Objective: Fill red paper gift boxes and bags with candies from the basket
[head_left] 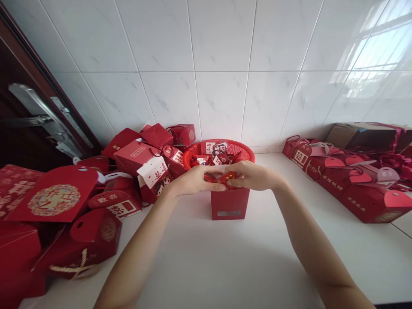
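A red paper gift box with a small clear window low on its front stands upright on the white tabletop. My left hand pinches at the left side of its top. From the right, my right hand has its fingers closed at the same top edge. Between my fingertips shows a red piece with yellow marks; I cannot tell whether it is a flap of the box or a separate packet. Right behind the box sits a red plastic basket holding red wrapped sweets and printed cards.
Many red gift boxes are heaped on the left, some with cord handles. Along the right lies a row of folded-top red boxes, with a brown carton behind. A tiled wall closes the back; a dark door is at left.
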`<state>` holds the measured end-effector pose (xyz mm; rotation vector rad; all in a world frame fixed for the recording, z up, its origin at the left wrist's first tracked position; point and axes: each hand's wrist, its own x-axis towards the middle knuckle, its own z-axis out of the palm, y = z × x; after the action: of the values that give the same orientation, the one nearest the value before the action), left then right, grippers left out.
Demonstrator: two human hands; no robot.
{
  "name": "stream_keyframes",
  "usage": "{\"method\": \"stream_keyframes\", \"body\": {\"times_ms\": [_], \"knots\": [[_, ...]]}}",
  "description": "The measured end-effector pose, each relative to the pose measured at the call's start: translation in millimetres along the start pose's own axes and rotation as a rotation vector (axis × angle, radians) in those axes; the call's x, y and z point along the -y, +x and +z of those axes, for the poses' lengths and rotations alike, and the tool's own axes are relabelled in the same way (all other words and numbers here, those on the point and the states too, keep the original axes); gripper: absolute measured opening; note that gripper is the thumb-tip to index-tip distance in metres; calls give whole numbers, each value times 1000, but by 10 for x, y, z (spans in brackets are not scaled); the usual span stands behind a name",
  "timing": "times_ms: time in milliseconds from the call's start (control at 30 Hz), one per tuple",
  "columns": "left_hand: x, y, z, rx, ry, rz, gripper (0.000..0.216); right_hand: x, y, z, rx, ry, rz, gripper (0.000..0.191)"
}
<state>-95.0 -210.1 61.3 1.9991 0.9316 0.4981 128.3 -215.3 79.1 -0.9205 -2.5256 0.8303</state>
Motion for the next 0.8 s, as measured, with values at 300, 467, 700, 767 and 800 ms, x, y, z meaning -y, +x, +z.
{"method": "stream_keyframes", "body": {"times_ms": [300,467,700,767,800], "knots": [[-11,4,16,3,10,-15,49,44,273,-234,366,-120,114,11],[3,-1,17,15,-5,-4,46,114,425,-242,512,-186,186,14],[52,35,11,35,-14,55,52,46,502,-93,506,-279,222,15],[78,49,-4,22,3,56,53,63,449,-97,444,-197,241,12],[93,57,-12,13,10,56,53,74,419,-107,410,-145,255,11]]}}
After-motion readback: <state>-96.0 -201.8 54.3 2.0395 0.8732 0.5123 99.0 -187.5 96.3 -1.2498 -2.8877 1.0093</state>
